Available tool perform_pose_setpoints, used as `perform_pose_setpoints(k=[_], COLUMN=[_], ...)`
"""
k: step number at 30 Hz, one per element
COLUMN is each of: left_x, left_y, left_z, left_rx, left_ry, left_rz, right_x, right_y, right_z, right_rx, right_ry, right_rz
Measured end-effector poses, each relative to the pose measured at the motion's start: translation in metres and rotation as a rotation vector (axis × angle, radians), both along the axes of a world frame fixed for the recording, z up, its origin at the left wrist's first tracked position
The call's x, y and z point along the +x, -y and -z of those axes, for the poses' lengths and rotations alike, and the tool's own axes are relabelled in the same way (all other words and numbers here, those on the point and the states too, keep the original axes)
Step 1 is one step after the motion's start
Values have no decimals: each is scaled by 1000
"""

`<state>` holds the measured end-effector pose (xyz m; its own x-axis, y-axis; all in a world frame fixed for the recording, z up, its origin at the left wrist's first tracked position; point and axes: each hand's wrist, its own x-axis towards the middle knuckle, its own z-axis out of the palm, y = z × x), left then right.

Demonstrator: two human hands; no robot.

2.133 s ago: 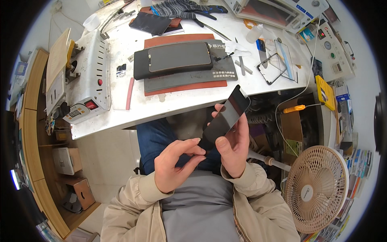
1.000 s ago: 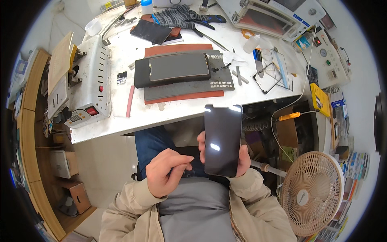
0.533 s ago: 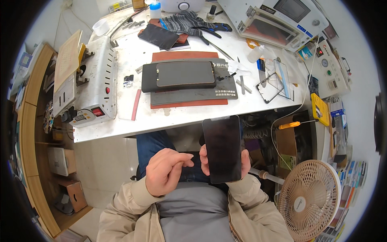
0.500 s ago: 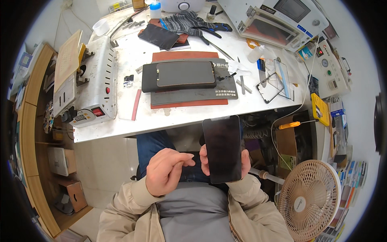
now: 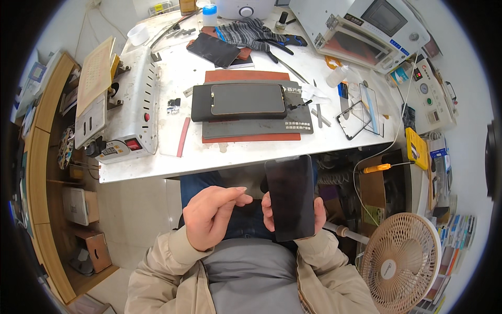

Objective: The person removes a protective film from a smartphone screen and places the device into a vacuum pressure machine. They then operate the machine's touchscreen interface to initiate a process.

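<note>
My right hand (image 5: 319, 215) grips a black smartphone (image 5: 289, 194), its dark screen facing up, below the workbench's front edge. To the phone's left, my left hand (image 5: 212, 214) is curled, fingertips close together; whether anything sits between them I cannot make out. On the white bench (image 5: 141, 167), a second phone (image 5: 247, 98) lies on a black block (image 5: 201, 107), over grey (image 5: 256, 131) and orange-red mats (image 5: 246, 75). A red strip (image 5: 183, 137) lies to their left.
Boxy metal machines stand left (image 5: 136, 104) and back right (image 5: 366, 31). A glove (image 5: 248, 34), bottle (image 5: 334, 77) and thin frames (image 5: 353, 120) lie on the bench. A yellow device (image 5: 417, 148) sits right, a fan (image 5: 400, 264) below it, wooden shelving (image 5: 44, 172) far left.
The phone in my right hand has turned from a slanted angle to face up squarely. My left hand has drawn away from it leftward, fingers still curled. The bench's place in view has shifted.
</note>
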<state>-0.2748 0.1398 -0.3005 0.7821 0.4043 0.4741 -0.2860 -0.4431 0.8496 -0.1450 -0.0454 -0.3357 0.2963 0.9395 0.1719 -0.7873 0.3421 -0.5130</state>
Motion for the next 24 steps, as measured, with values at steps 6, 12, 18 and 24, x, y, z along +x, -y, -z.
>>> perform_pose_setpoints(k=[6,12,18,24], left_x=[-3,0,0,-2], left_y=[-7,-4,-4,-12], left_z=[-6,-8,-13,-8], left_rx=[41,-4,-835,-1079], left_ry=[3,6,-172,-277], left_rz=[8,-15,236,374], right_x=[-2,-2,12,10], right_y=[0,-2,-4,-8], right_z=[-6,-12,-17,-37], right_rx=[-66,-148,-311,-391], right_ry=[49,113,1363,1717], right_rz=[14,20,534,677])
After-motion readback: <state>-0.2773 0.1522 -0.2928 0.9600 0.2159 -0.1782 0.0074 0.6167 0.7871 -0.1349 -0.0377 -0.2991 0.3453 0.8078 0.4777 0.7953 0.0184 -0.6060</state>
